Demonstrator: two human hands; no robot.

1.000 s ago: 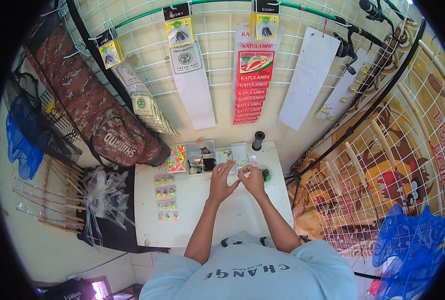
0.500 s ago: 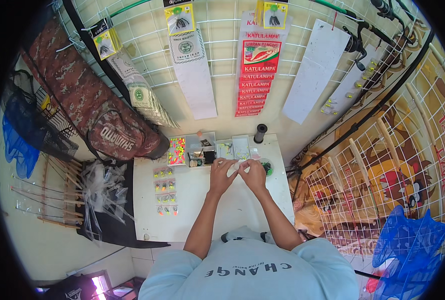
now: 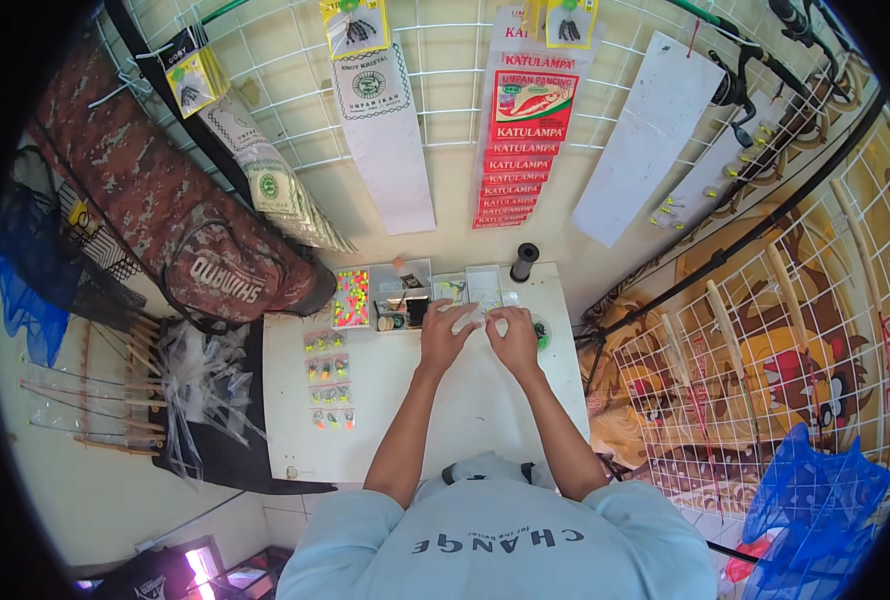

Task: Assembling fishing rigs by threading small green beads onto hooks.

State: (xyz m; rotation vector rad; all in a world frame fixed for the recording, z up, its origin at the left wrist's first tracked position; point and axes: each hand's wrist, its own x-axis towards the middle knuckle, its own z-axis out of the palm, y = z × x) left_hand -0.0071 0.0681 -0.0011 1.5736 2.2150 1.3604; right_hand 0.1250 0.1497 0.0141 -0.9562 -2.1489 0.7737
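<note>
Over the far part of the white table, my left hand (image 3: 445, 334) and my right hand (image 3: 515, 342) face each other a short way apart. The fingers of both are bent into a pinch. Something small, pale and see-through (image 3: 480, 314) shows between the fingertips; its kind is too small to tell. Just beyond them are a white open tray (image 3: 484, 270) and a lower section with small bits in it. A round green item (image 3: 542, 338) lies at the right hand's outer side, partly covered by it.
Left of my hands stand a box of bright coloured pieces (image 3: 351, 298) and a compartment box (image 3: 420, 268). Small packets (image 3: 329, 369) lie in rows on the white table (image 3: 365, 450). A black cylinder (image 3: 525, 262) stands at the back. Hanging packets (image 3: 531, 130) and a camouflage bag (image 3: 215, 270) surround it.
My hands have moved slightly apart, the right one a little to the right, and the see-through thing now shows between them. The view has tilted slightly.
</note>
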